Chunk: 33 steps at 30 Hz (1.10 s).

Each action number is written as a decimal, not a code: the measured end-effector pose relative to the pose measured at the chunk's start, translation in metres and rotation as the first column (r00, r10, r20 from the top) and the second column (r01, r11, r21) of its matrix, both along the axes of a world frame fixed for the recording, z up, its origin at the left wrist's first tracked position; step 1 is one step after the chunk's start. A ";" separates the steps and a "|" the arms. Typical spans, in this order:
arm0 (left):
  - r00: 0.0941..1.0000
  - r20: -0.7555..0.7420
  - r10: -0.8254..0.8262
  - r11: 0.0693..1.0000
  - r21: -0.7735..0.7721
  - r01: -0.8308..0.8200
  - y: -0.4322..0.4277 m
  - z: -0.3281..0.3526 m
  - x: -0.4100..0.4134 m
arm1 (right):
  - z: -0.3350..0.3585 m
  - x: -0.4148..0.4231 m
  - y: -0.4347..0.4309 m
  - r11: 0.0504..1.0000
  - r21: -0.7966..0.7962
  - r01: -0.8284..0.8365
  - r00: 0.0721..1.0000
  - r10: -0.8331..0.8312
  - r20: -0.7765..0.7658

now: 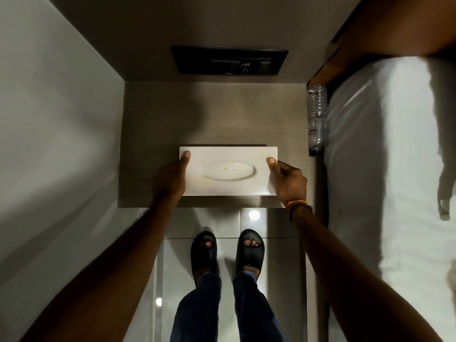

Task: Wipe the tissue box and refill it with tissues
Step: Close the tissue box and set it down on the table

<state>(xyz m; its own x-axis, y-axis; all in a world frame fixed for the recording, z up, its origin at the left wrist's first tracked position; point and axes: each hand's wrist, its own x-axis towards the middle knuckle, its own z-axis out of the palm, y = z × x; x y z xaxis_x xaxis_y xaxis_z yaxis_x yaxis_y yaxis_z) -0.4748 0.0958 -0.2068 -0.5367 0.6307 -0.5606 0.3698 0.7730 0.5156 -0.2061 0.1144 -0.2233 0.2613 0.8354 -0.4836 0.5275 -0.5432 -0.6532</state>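
Observation:
A white rectangular tissue box (228, 186) with an oval opening on top lies on the near part of a small wooden bedside table (212, 119). A few small yellowish specks show inside the oval. My left hand (172, 180) grips the box's left end, thumb on top. My right hand (287, 180) grips its right end the same way; an orange band circles that wrist. No tissue or cloth is visible.
A black switch panel (229, 60) is on the wall behind the table. A clear plastic bottle (316, 117) lies in the gap between the table and a bed with white sheets (382, 156). A wall stands at left. My sandalled feet are on the tiled floor (278, 255).

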 end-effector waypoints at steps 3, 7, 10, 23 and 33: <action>1.000 0.012 -0.022 0.999 0.045 0.022 -0.005 0.001 0.000 | 0.007 -0.006 -0.001 0.996 0.070 -0.048 0.998 0.045 0.045; 0.998 -0.049 -0.040 0.994 0.103 0.045 -0.010 0.004 0.000 | 0.014 -0.012 -0.002 0.962 0.230 -0.148 0.971 0.097 0.217; 0.998 -0.056 -0.002 0.998 0.068 0.006 -0.013 0.005 -0.001 | 0.021 -0.018 -0.001 0.818 0.366 -0.443 0.846 0.248 0.471; 0.983 0.062 0.174 0.985 0.009 -0.175 -0.047 -0.026 -0.006 | 0.033 -0.087 0.016 0.642 -0.164 -0.749 0.478 0.695 0.538; 0.979 0.106 0.175 0.983 0.035 -0.179 -0.039 -0.025 -0.003 | 0.031 -0.096 0.024 0.493 -0.260 -0.830 0.246 0.742 0.623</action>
